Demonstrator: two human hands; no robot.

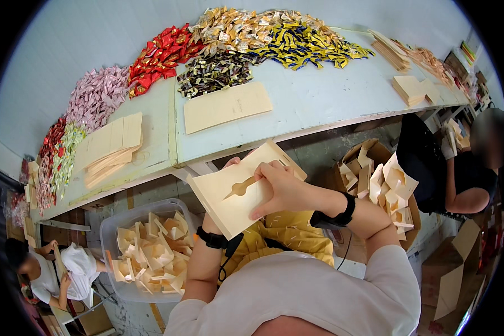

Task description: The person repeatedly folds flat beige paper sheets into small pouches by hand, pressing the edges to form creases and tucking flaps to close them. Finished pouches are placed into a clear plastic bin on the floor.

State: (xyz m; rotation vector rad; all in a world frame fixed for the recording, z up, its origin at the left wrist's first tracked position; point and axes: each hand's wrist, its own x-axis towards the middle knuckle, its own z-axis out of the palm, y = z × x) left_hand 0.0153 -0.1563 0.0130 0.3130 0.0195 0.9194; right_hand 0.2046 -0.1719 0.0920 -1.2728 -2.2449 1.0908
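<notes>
Cardboard, a cream-coloured flat piece with a keyhole-shaped cutout [213, 193], was held in the air above the lap, in front of the pale blue-grey worktop's [319, 84] front edge and apart from it. Left hand [233, 162] grasped it from beneath, fingers showing at the far edge, rest of the grip hidden. Right hand [281, 183] lay across the upper face beside the cutout, thumb spread from fingers, touching; whether it gripped or only pressed, cannot tell.

Progress: piece looked part-shaped, narrow strips bent along its sides, main panel broad and not closed up. Done, apparently: many folded cream cardboard forms [151, 252] in the clear plastic tub [107, 231] at left, below the worktop's front edge, plus more folded cream forms [395, 176] in the brown cardboard box [413, 228] at right. Left, seemingly: a cream stack of flat card sheets [227, 107] near the front edge, right of the worktop seam, and a fanned cream stack [111, 143] left of it, both unfolded. Total count not readable.

Wrapped sweets in pink [95, 95], red [162, 59] and other colours sat heaped toward the worktop's rear edge; none seen inside the folded forms.
</notes>
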